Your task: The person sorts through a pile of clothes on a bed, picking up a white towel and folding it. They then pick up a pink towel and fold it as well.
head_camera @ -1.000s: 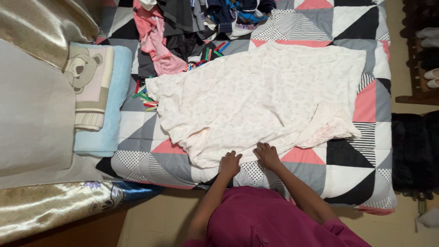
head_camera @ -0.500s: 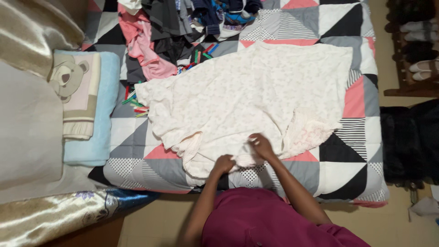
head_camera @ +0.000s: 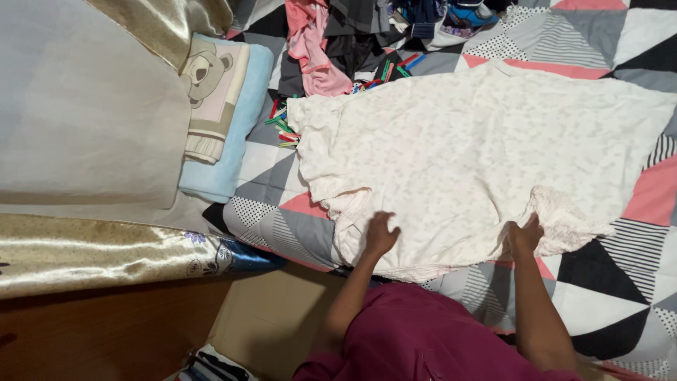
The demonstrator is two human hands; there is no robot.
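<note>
A cream garment (head_camera: 465, 148) lies spread across the middle of the frame on a quilt (head_camera: 620, 282); the left hand (head_camera: 381, 234) presses flat on its lower edge, and the right hand (head_camera: 525, 234) pinches its lacy hem at lower right. Above it, at top centre, sit a clothes pile (head_camera: 352, 35) and scattered pegs (head_camera: 285, 128), with a folded blue blanket (head_camera: 229, 141) at upper left.

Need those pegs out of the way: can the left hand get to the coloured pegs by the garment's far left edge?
Probably yes, with a stretch. The left hand rests on the white garment, and the pegs lie uncovered on the quilt beyond it, nothing between.
</note>
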